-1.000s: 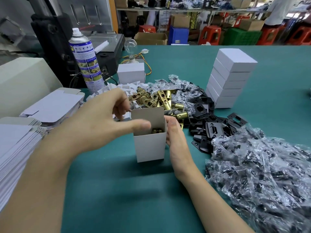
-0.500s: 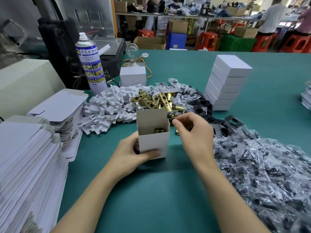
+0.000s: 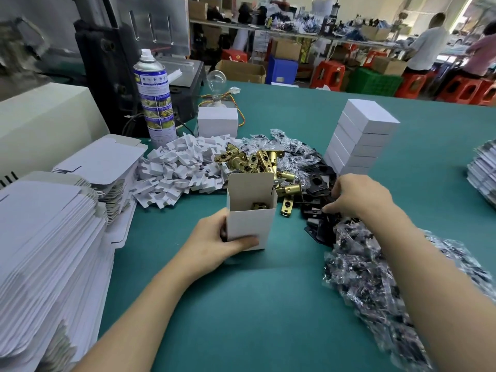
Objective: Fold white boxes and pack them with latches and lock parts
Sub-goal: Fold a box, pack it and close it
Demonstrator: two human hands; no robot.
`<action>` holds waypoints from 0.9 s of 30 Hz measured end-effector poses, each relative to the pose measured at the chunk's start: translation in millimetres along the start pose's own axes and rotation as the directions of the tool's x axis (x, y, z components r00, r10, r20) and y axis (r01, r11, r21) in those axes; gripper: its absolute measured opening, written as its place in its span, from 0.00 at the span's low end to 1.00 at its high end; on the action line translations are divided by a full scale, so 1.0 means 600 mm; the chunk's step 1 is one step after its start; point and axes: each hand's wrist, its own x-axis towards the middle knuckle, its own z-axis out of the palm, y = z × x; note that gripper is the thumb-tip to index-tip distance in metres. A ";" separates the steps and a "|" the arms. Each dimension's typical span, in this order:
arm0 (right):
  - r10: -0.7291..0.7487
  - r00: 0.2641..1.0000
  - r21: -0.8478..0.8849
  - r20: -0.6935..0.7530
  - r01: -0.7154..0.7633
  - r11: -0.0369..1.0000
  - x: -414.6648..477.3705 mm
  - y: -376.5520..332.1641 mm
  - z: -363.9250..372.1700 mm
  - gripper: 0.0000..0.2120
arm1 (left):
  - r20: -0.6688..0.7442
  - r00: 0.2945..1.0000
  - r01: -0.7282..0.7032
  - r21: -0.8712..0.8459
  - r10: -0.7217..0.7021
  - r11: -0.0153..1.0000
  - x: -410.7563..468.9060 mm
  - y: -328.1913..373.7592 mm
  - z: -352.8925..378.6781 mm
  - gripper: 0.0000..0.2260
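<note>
A white box [image 3: 251,224] stands upright on the green table [image 3: 241,304] with its top flap open, and a brass latch [image 3: 259,205] shows inside. My left hand [image 3: 214,245] grips the box's lower left side. My right hand [image 3: 359,197] reaches down into the pile of black plates [image 3: 319,183], fingertips on them; whether it holds one is hidden. Brass latches [image 3: 257,159] lie heaped behind the box. Bagged black parts [image 3: 375,277] spread along the right.
Flat box blanks [image 3: 40,251] are stacked at the left. White card inserts [image 3: 177,167] lie heaped behind them. A spray can [image 3: 154,98], a light bulb [image 3: 216,81] on a small white box and a stack of closed boxes [image 3: 359,140] stand further back.
My right hand has moved from beside the box out to the right onto the black plates. My left hand keeps its grip on the box. The view has tilted up slightly.
</note>
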 end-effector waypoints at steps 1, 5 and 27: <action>0.003 1.000 0.012 -0.020 -0.002 1.000 0.000 -0.001 0.002 0.18 | 0.002 1.000 -0.003 -0.005 0.003 1.000 0.000 -0.001 0.000 0.19; 0.037 0.999 0.018 0.007 -0.037 0.999 -0.001 0.002 0.008 0.23 | 0.010 1.000 -0.007 -0.022 0.007 1.000 0.000 -0.001 -0.003 0.20; -0.067 0.927 0.355 -0.370 0.207 0.912 0.026 0.021 0.013 0.08 | 0.028 1.000 -0.006 -0.035 0.007 0.999 -0.001 -0.002 -0.004 0.19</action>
